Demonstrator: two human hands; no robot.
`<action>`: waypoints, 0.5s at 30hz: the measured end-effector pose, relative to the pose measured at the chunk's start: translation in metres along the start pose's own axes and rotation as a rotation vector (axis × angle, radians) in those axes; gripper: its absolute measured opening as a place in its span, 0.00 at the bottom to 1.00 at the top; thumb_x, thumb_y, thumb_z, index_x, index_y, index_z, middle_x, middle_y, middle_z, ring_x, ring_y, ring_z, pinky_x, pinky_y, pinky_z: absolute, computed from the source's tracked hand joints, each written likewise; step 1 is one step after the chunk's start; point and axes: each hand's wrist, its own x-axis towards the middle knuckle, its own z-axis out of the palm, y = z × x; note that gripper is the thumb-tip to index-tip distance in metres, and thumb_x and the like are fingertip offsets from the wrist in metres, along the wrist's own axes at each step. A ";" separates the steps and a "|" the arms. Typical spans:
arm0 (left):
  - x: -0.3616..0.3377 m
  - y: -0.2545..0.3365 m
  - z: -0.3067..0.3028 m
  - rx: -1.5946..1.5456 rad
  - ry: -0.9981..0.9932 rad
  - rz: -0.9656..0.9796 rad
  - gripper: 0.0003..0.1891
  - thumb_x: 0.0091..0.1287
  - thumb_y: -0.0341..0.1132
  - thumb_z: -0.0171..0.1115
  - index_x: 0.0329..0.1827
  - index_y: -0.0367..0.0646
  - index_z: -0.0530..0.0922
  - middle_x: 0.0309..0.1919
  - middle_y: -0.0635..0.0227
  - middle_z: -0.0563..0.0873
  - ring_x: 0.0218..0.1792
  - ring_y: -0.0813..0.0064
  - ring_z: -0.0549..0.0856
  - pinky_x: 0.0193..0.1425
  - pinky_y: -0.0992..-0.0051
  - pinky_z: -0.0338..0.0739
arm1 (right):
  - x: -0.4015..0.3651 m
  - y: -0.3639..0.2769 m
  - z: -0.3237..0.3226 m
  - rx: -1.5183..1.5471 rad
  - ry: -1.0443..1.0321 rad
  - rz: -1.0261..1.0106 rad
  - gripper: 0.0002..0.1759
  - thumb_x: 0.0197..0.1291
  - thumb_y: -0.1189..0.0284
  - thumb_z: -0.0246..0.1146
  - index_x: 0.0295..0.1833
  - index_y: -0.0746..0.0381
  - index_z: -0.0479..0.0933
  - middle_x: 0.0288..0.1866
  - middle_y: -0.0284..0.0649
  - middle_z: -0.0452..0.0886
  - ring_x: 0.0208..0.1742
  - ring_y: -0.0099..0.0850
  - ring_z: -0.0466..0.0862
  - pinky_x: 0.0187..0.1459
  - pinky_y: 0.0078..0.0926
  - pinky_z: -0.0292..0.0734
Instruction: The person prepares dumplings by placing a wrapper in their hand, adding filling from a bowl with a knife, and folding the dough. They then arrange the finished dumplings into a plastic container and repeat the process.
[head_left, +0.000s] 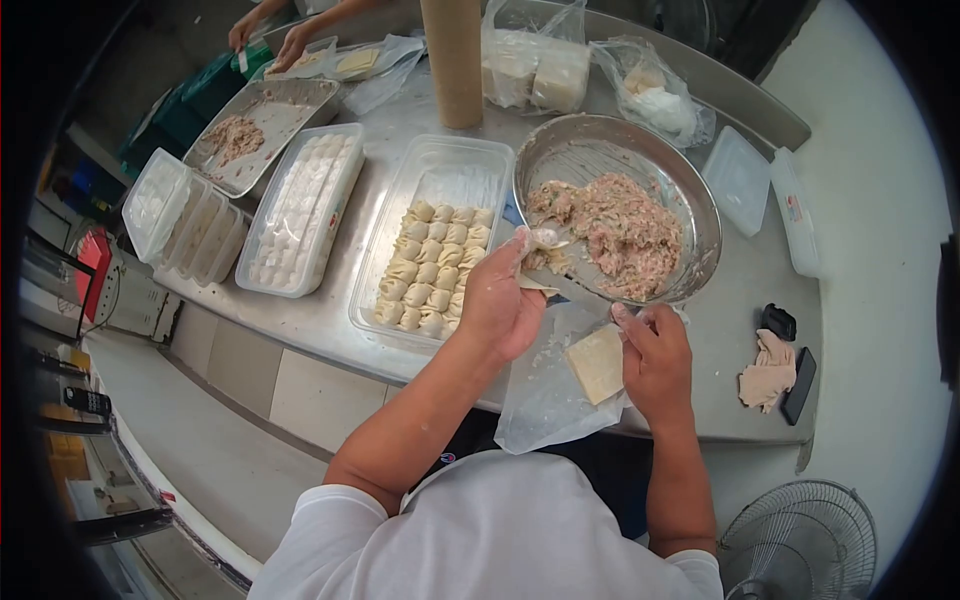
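Note:
My left hand (503, 303) is closed, with a spoon (549, 237) at its fingertips and a pale dumpling wrapper (537, 286) showing by the palm. Beyond it, a round steel bowl (703, 185) contains minced meat filling (630, 230) flecked with green. Fingers bent, my right hand (656, 362) grips the edge of a stack of square dumpling wrappers (596, 362). The stack lies on a clear plastic bag (535, 400). Left of my hands, rows of folded dumplings (428, 268) fill the near part of a clear plastic tub (460, 155).
A lidded container (305, 210), smaller stacked containers (195, 225) and a steel tray of meat (290, 105) stand left. A brown post (453, 65) rises from the steel table. Another person's hands (290, 45) work at far left. A fan (800, 540) stands at lower right.

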 end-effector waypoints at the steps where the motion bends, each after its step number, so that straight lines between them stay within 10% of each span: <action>1: -0.004 0.003 0.000 0.002 0.001 0.004 0.24 0.82 0.43 0.44 0.68 0.30 0.68 0.65 0.51 0.78 0.66 0.61 0.79 0.74 0.61 0.70 | 0.000 -0.002 -0.004 0.004 0.001 -0.003 0.23 0.52 0.86 0.65 0.54 0.58 0.85 0.40 0.44 0.76 0.38 0.42 0.79 0.40 0.37 0.76; 7: -0.017 0.009 -0.014 -0.034 -0.240 -0.002 0.22 0.77 0.41 0.57 0.68 0.37 0.71 0.62 0.57 0.80 0.63 0.64 0.80 0.71 0.63 0.74 | 0.005 -0.016 -0.050 0.267 0.032 0.115 0.19 0.54 0.85 0.65 0.52 0.61 0.85 0.39 0.45 0.76 0.37 0.40 0.79 0.38 0.35 0.76; 12: -0.029 0.009 -0.005 1.356 -0.203 0.266 0.25 0.59 0.30 0.75 0.60 0.42 0.75 0.52 0.56 0.85 0.53 0.59 0.86 0.56 0.67 0.80 | 0.006 -0.021 -0.062 0.166 -0.211 0.105 0.17 0.54 0.84 0.65 0.50 0.63 0.85 0.37 0.46 0.76 0.34 0.43 0.80 0.36 0.36 0.77; 15: -0.026 0.001 -0.016 1.559 -0.255 0.450 0.20 0.60 0.30 0.73 0.53 0.41 0.76 0.44 0.57 0.85 0.46 0.60 0.87 0.50 0.66 0.80 | 0.008 -0.022 -0.069 0.074 -0.297 0.048 0.15 0.53 0.84 0.65 0.48 0.64 0.84 0.36 0.46 0.76 0.33 0.45 0.80 0.36 0.38 0.76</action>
